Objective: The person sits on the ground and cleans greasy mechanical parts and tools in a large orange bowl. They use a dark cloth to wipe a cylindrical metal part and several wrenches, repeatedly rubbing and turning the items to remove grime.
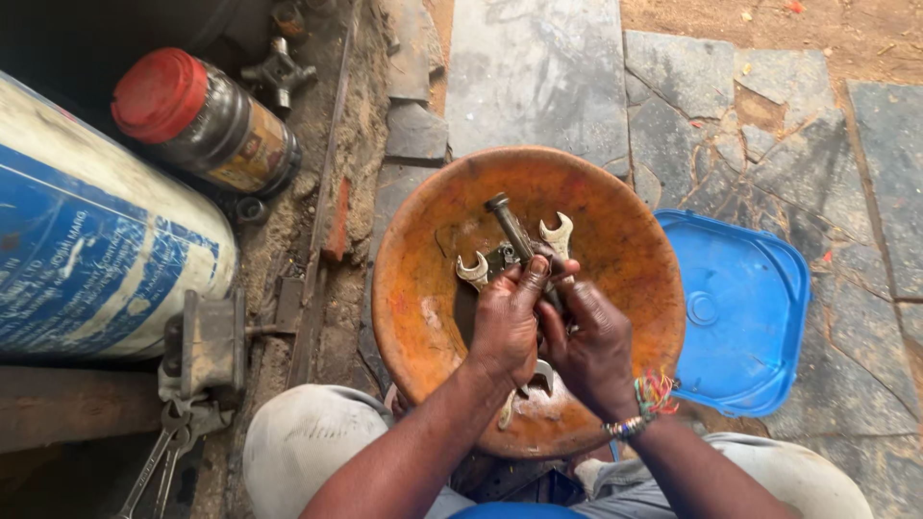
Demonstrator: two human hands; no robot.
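At frame centre, left hand [505,322] and right hand [586,341] pinched one bolt [510,226] above two open-end spanners [558,234] in one orange bowl [413,288].

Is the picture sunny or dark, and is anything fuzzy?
Head view: soft, even daylight, with no hard shadows on the stone floor; the top-left corner is dark; the orange bowl and both hands, left and right, look sharp; the blue-and-white drum bulges at the edge as if from lens distortion.
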